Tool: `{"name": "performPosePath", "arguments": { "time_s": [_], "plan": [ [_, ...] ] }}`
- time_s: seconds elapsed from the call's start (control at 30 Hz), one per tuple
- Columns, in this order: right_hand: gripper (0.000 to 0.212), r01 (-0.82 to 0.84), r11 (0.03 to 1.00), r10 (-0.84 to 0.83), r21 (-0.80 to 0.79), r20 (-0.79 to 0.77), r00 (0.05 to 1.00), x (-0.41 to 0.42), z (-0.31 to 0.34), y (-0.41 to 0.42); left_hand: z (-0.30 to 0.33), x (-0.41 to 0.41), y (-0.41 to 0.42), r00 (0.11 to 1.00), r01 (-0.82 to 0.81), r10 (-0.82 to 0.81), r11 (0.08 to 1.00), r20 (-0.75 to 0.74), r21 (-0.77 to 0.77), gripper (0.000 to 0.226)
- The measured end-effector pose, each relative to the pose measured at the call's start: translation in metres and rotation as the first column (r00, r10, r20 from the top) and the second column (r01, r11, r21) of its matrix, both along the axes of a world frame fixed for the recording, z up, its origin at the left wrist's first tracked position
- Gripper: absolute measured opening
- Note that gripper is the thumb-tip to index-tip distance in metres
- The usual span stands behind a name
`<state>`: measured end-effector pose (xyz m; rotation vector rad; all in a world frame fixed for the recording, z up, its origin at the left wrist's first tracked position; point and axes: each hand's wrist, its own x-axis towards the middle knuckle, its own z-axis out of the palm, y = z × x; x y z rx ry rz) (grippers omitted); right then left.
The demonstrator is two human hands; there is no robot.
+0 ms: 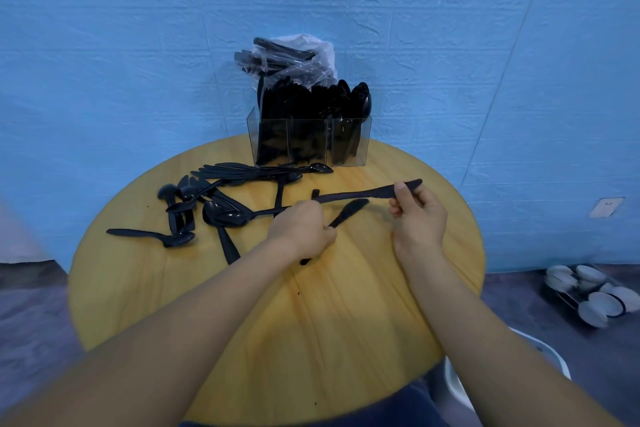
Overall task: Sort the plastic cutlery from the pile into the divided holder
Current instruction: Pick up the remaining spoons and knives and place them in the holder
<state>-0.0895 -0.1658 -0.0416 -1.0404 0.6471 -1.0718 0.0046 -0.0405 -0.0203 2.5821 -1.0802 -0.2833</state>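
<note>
Round yellow wooden desk [346, 305], frame centre, backed by blue textured wall [138, 45]. Black plastic knives pinched: left hand [304, 229], right hand [420, 215].

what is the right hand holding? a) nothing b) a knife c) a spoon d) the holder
b: the right hand pinches a long black knife by one end and holds it level above the table, apart from the holder.
</note>
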Motion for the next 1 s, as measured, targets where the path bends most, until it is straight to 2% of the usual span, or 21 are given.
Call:
{"name": "performPosePath", "arguments": {
  "time_s": [0.17, 0.27, 0.33, 0.5, 0.67, 0.8, 1.0],
  "plan": [
    [0.029, -0.001, 0.979, -0.034, 0.202, 0.169, 0.985, -0.002, 0.004, -0.002, 0.01, 0.009, 0.008, 0.97, -0.129, 0.098, 0.983, -0.223, -0.129, 0.014],
    [0.027, -0.013, 0.984, -0.009, 0.175, 0.127, 0.992, 0.0, 0.005, 0.0, 0.017, 0.014, 0.017, 0.913, -0.22, 0.084, 0.926, -0.399, -0.308, 0.01],
    [0.023, -0.048, 0.987, 0.04, 0.15, 0.06, 0.997, 0.002, 0.007, 0.002, 0.019, 0.012, 0.021, 0.891, -0.221, 0.031, 0.901, -0.452, -0.373, 0.01],
    [0.019, -0.174, 0.977, 0.186, 0.127, -0.086, 0.979, 0.01, 0.013, 0.01, 0.024, -0.003, 0.021, 0.898, -0.157, -0.057, 0.884, -0.436, -0.44, 0.012],
    [0.015, -0.191, 0.981, 0.183, -0.043, -0.147, 0.972, 0.007, 0.019, 0.012, 0.024, -0.004, 0.03, 0.946, -0.115, -0.046, 0.876, -0.321, -0.467, 0.014],
    [0.02, -0.202, 0.97, 0.174, -0.136, -0.19, 0.966, 0.005, 0.026, 0.012, 0.024, 0.002, 0.037, 0.939, -0.187, -0.001, 0.838, -0.344, -0.513, 0.015],
    [0.019, -0.178, 0.984, 0.168, -0.034, -0.192, 0.967, 0.011, 0.03, 0.024, 0.024, -0.004, 0.041, 0.887, -0.227, -0.058, 0.809, -0.458, -0.543, 0.02]
  ]
}}
